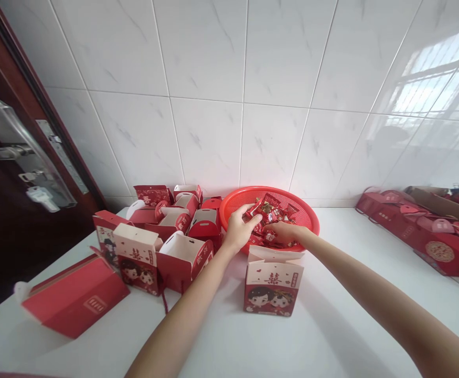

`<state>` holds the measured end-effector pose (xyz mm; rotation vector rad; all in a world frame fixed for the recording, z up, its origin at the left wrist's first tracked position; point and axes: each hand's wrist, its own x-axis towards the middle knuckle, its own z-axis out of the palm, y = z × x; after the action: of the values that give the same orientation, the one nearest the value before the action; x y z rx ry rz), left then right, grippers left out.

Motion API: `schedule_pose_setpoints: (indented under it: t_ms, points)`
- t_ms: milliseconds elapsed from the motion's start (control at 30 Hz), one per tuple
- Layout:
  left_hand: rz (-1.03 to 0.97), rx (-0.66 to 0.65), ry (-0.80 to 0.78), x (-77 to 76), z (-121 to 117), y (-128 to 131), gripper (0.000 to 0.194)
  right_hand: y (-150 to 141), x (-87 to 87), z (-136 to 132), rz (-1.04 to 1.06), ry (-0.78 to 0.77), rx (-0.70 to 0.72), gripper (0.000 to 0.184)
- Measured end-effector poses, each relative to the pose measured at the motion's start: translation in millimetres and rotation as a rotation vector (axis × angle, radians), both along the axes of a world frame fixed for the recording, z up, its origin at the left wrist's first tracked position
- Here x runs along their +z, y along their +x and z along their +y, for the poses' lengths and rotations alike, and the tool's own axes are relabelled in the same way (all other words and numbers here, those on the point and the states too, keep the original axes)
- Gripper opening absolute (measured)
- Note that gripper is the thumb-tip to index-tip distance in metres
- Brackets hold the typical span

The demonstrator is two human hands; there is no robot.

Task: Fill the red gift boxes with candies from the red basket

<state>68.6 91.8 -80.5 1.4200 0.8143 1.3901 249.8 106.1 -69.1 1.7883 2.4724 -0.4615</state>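
Both my hands reach into a red plastic basket [311, 216] that holds red and gold wrapped candies [271, 202]. My left hand [240, 229] is at the basket's left side, its thumb and fingers closed around red-wrapped candies. Deeper among the pile, my right hand [283, 232] has its fingers pressed together at a red wrapper; its fingertips are partly hidden. Just in front of the basket, a red and white candy box [273, 286] printed with two cartoon figures stands upright, its top flaps up.
Several open red gift boxes [180, 249] crowd the table's left side, with a red box [75, 296] lying on its side nearer me. A long row of red boxes [418, 231] stands at the right. A tiled wall [205, 142] rises behind; a door [24, 157] is at the left.
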Motion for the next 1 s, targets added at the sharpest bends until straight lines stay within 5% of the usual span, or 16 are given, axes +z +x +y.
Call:
schedule_pose_setpoints:
  t_ms: [167, 400, 533, 733, 900, 1000]
  points:
    - [-0.001, -0.001, -0.013, 1.9, -2.3, 0.4, 0.032, -2.5, -4.4, 1.0, 0.145, -0.014, -0.031, 0.034]
    - [0.004, 0.018, 0.006, 0.5, 0.3, -1.2, 0.032, 1.8, 8.7, 0.6, 0.571, 0.212, -0.121, 0.009]
    - [-0.021, 0.056, 0.006, -1.0, 2.5, -1.5, 0.036, 10.3, 19.3, -5.0, 0.736, 0.276, -0.161, 0.028]
    - [-0.051, 0.085, -0.005, -0.2, 2.7, -0.4, 0.036, 7.6, 11.1, -3.3, 0.574, 0.08, -0.109, 0.022]
    - [-0.047, 0.06, -0.022, 1.2, 0.6, -1.0, 0.039, 0.1, 3.5, -9.5, 0.372, -0.092, -0.036, 0.046]
    - [-0.037, 0.054, -0.026, 0.9, 0.1, -1.8, 0.04, -2.9, 2.2, -10.5, 0.373, -0.089, -0.03, 0.034]
